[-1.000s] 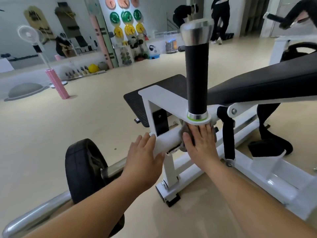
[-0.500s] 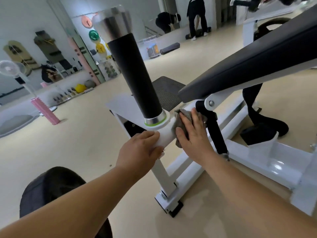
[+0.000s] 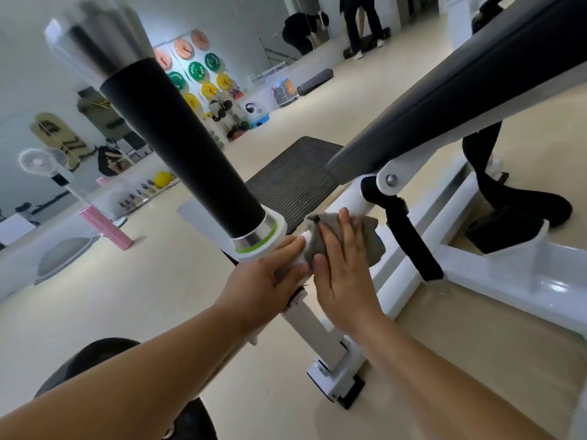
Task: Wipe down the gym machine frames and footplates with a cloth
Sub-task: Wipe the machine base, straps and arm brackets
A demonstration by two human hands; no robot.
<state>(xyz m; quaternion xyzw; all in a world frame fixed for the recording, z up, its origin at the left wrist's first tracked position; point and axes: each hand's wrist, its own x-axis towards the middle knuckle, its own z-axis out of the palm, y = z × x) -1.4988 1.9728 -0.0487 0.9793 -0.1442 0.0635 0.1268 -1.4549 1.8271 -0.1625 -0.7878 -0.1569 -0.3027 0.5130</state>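
Progress appears to be somewhere in the middle of the task. The cloth (image 3: 372, 238) lies on the white cross tube (image 3: 357, 198) of the machine frame, just beside the base of the black upright handle (image 3: 184, 147), so this tube is the section in hand. Nothing visible shows which surfaces are already clean. Judged from the cloth position, the ribbed footplate (image 3: 292, 179) behind the tube, the base rails (image 3: 508, 274) and the short leg (image 3: 305, 328) under the tube probably have yet to be wiped. The right hand (image 3: 344, 277) lies flat on the cloth, fingers straight and close together, pressing the grey fabric against the tube, and holds nothing else. The cloth bunches out past the fingertips toward the black strap (image 3: 409, 242) that hangs from the tube. The left hand (image 3: 266, 281) rests on the same tube, just beside the cloth on the handle side, with fingers extended along the tube and nothing gripped. Its thumb is hidden, so whether it wraps under the tube cannot be told. This hand probably serves as a brace.
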